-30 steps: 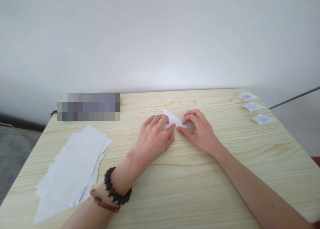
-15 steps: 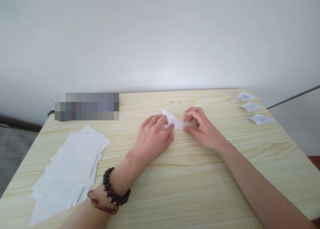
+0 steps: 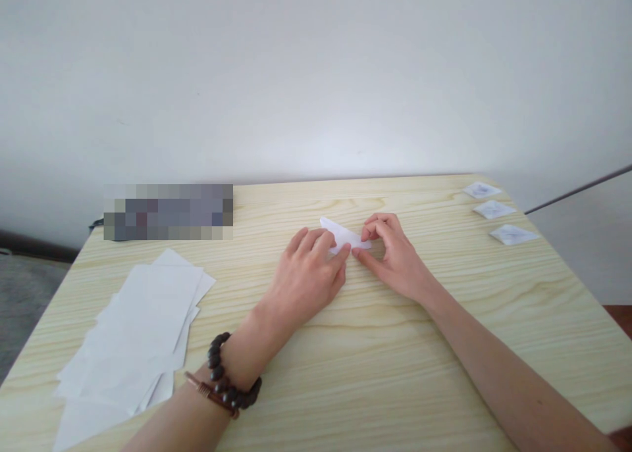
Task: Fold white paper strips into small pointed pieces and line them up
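A small white folded paper [image 3: 340, 231], roughly triangular with a pointed upper left corner, lies on the wooden table between my hands. My left hand [image 3: 309, 268] presses on its left and near part, thumb and fingertips on the paper. With thumb and bent fingers, my right hand [image 3: 392, 251] pinches the near right edge. The fingers of both hands cover part of the folds. A dark bead bracelet [image 3: 217, 370] and a brown cord bracelet [image 3: 210, 391] circle my left wrist.
Loose white paper sheets [image 3: 143, 320] are piled at the left of the table [image 3: 316, 386]. Three folded paper pieces [image 3: 513, 234] sit in a column near the right edge. A blurred-out dark object [image 3: 168, 212] lies at the back left. Behind the table rises a white wall [image 3: 316, 77].
My right thumb has shifted left along the paper's near edge, close to my left thumb. My left hand has moved slightly right. The paper now looks narrower along its near side.
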Demonstrator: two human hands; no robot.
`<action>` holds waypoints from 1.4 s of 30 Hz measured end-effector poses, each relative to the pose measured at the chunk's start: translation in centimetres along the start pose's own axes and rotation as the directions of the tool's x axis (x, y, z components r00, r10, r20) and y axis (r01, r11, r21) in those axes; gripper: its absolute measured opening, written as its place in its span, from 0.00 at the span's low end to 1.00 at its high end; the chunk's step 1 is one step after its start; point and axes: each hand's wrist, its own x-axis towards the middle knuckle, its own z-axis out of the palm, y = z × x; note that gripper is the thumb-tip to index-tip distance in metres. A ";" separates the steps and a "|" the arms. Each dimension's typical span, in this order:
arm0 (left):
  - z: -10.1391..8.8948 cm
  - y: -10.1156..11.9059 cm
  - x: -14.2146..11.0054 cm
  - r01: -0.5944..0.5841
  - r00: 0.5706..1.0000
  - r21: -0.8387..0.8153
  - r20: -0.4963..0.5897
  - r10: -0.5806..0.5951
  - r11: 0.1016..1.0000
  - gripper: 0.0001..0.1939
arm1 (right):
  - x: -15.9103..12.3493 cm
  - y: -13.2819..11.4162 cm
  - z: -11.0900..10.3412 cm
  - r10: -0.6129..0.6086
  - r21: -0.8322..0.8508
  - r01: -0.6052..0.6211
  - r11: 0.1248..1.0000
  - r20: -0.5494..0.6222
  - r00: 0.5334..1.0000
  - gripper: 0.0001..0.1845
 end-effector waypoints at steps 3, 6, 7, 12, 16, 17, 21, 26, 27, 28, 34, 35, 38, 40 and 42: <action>0.0 0.1 0.0 0.002 1.000 0.005 -0.004 -0.002 1.000 0.14 | 0.0 -0.1 -0.1 -0.004 -0.023 0.004 1.000 -0.003 1.000 0.07; 0.0 0.2 0.0 0.015 1.000 0.011 -0.006 -0.015 1.000 0.14 | 0.0 0.3 -0.2 -0.011 0.007 0.011 1.000 0.017 1.000 0.06; 0.0 0.3 0.0 0.021 1.000 0.015 -0.003 -0.021 1.000 0.13 | 0.1 0.4 -0.3 -0.008 0.024 0.008 1.000 0.018 1.000 0.07; -0.1 0.6 0.1 0.028 0.999 0.024 0.042 -0.029 0.999 0.15 | 0.0 0.6 -0.1 0.005 0.024 -0.004 1.000 -0.018 1.000 0.07; -0.1 1.0 0.1 0.039 0.998 0.040 0.056 -0.041 0.998 0.15 | 0.1 0.5 -0.2 -0.005 0.040 0.004 0.999 0.017 1.000 0.07; -0.1 1.1 0.1 0.046 0.997 0.046 0.054 -0.048 0.998 0.14 | 0.1 0.6 -0.4 -0.006 0.053 0.005 0.999 0.033 0.999 0.07; -0.1 1.1 0.0 0.053 0.998 0.050 0.031 -0.055 0.997 0.13 | 0.3 0.9 -0.7 -0.011 0.100 0.007 0.995 0.039 0.999 0.10; 0.1 0.3 0.0 0.019 1.000 -0.059 0.003 -0.019 0.998 0.12 | 0.0 0.9 -0.2 0.014 0.065 -0.013 0.998 -0.018 1.000 0.08; 0.2 0.1 0.0 0.025 1.000 -0.093 -0.007 -0.026 0.995 0.12 | 0.0 0.8 -0.1 0.014 0.049 -0.013 0.999 -0.017 1.000 0.08; 0.3 -0.2 -0.1 0.037 0.999 -0.130 -0.014 -0.039 0.991 0.12 | -0.1 0.7 0.0 0.011 0.036 -0.011 0.999 -0.010 1.000 0.09; 1.2 -1.3 -0.1 0.190 0.978 -0.264 -0.031 -0.206 0.946 0.10 | 0.0 0.4 0.0 -0.030 -0.012 0.030 0.999 0.026 0.999 0.09; 1.3 -1.5 -0.2 0.223 0.970 -0.246 -0.039 -0.239 0.943 0.14 | 0.0 0.4 0.0 -0.040 -0.022 0.041 0.999 0.029 0.999 0.10; 1.3 -2.0 -0.3 0.255 0.963 -0.178 -0.037 -0.265 0.950 0.21 | 0.0 0.4 0.0 -0.062 -0.048 0.063 0.997 0.027 0.998 0.12; 1.2 -2.1 -0.3 0.259 0.964 -0.156 -0.019 -0.265 0.953 0.20 | -0.1 0.3 0.0 -0.069 -0.065 0.071 0.995 0.029 0.997 0.14; 1.1 -2.2 -0.3 0.281 0.958 -0.160 -0.006 -0.286 0.946 0.18 | -0.1 0.2 0.1 -0.075 -0.084 0.078 0.993 0.036 0.997 0.16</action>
